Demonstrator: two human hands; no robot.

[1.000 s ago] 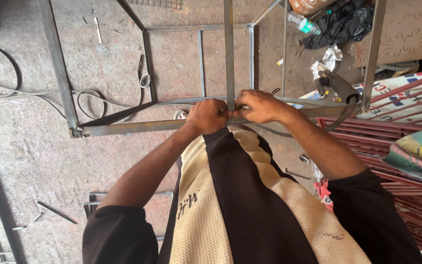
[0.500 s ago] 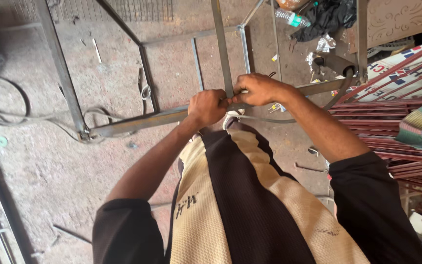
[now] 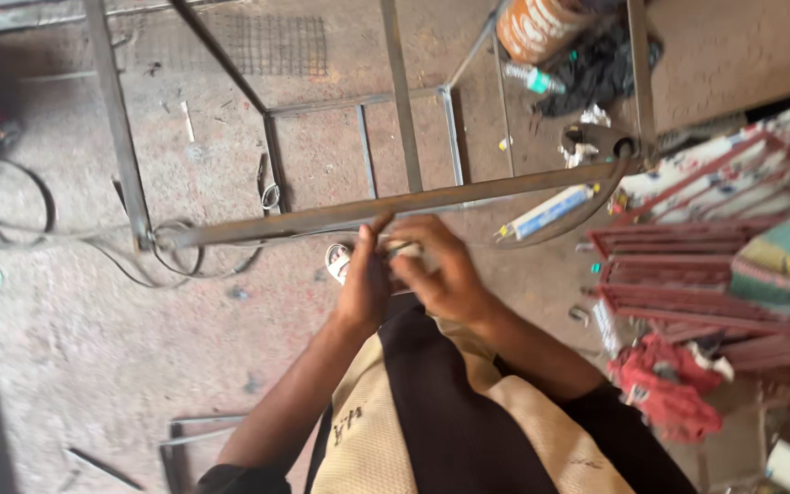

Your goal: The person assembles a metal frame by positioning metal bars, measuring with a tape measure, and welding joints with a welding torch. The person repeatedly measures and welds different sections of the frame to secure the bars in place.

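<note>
Both hands meet just below the long horizontal bar [image 3: 395, 206] of a bare metal frame [image 3: 116, 119], close in front of the person's chest. The left hand [image 3: 365, 284] is curled, thumb tip pointing up and touching the underside of the bar, its fingers closed on a small pale object [image 3: 404, 249] held between the two hands. The right hand [image 3: 445, 270] is curled over the same object from the other side, fingers bent around it (what the object is cannot be told; most of it is hidden by the fingers). The object sits right under the bar, near the spot where an upright bar [image 3: 401, 101] crosses it.

The frame stands on a dusty concrete floor [image 3: 66, 348]. A dark cable [image 3: 11, 233] loops across the floor to the left, running to the frame's corner. A white tube [image 3: 546, 212] lies on the floor beyond the bar to the right, and a green-capped plastic bottle [image 3: 532, 80] rests beside a heap of black cloth [image 3: 596, 69] further off. Red-painted metal grilles [image 3: 688, 274] are stacked on the right, with a crumpled red rag [image 3: 665, 389] near them.
</note>
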